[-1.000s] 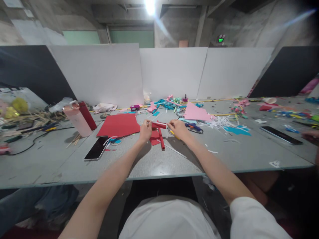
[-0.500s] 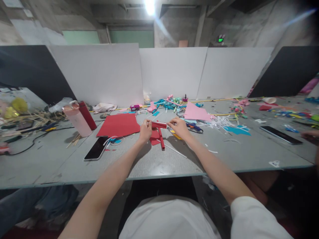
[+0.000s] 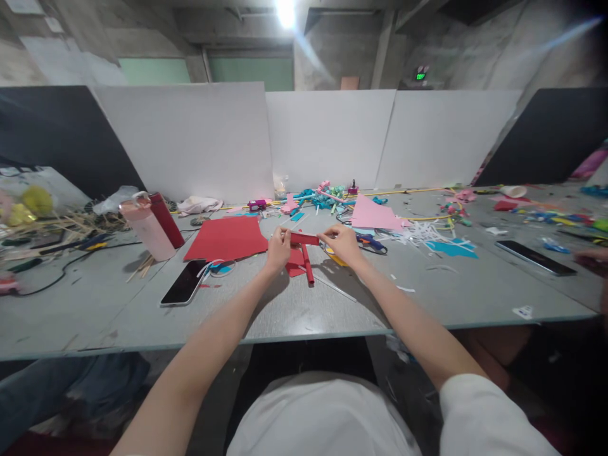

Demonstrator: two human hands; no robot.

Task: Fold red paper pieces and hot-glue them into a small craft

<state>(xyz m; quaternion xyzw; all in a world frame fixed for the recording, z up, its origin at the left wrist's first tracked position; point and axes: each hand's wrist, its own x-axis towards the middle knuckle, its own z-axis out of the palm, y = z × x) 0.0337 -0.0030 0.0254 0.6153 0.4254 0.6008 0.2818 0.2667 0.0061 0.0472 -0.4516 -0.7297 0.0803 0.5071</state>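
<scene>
Left hand (image 3: 279, 249): just right of the large flat red paper sheet (image 3: 227, 239), its thumb and fingertips are pinching the left end of a narrow red paper strip (image 3: 304, 239).
Right hand (image 3: 342, 245): farther right of the sheet, its fingers are curling, thumb and forefinger nearly meeting at the strip's right end; whether they are gripping or only touching is too small to tell.
Red strip: right of the sheet, it is spanning the two hands and crossing over a thin red rolled-paper tube (image 3: 308, 269); whether the two are touching is unclear.
Good handling: probably, pinching lightly at both ends and pulling evenly is serving best, since pressing hard is likely creasing thin paper; an edge running straight between the fingertips is seeming the thing to watch.
Bottles: left of the sheet, a pale pink cylindrical bottle with a loop-topped lid (image 3: 151, 231) is standing in front of a dark red cylindrical bottle (image 3: 166, 221); their walls are hiding any contents.
White cup-like piece (image 3: 513, 190): well right of the sheet, it is lying on its side, its inside too small to read.
</scene>
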